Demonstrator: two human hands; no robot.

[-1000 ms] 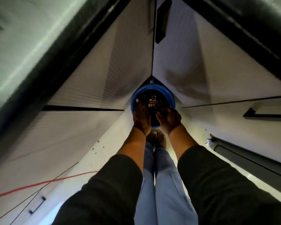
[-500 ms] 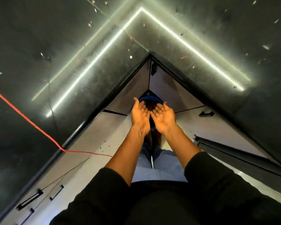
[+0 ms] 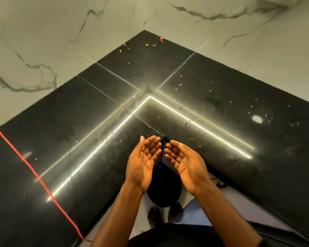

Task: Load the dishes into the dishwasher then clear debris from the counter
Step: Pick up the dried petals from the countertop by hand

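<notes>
A black L-shaped counter [image 3: 212, 97] fills the view, and small bits of debris [image 3: 146, 44] lie scattered over it, mostly near the far corner and on the right wing. My left hand [image 3: 143, 162] and my right hand [image 3: 185, 162] are held palm up, side by side, above the counter's inner corner. Both hold nothing, with fingers loosely extended. Below and between them a dark round bin [image 3: 163, 189] stands on the floor, partly hidden by my hands.
Marble walls [image 3: 43, 41] back the counter on both sides. A red cord [image 3: 34, 172] crosses the left wing and drops over its front edge. White cabinet fronts [image 3: 227, 195] show under the right wing. My feet stand beside the bin.
The view has swung up from the blue-rimmed bin on the floor to the counter top. My hands, a second ago over the bin, have risen and turned palm up, holding nothing.
</notes>
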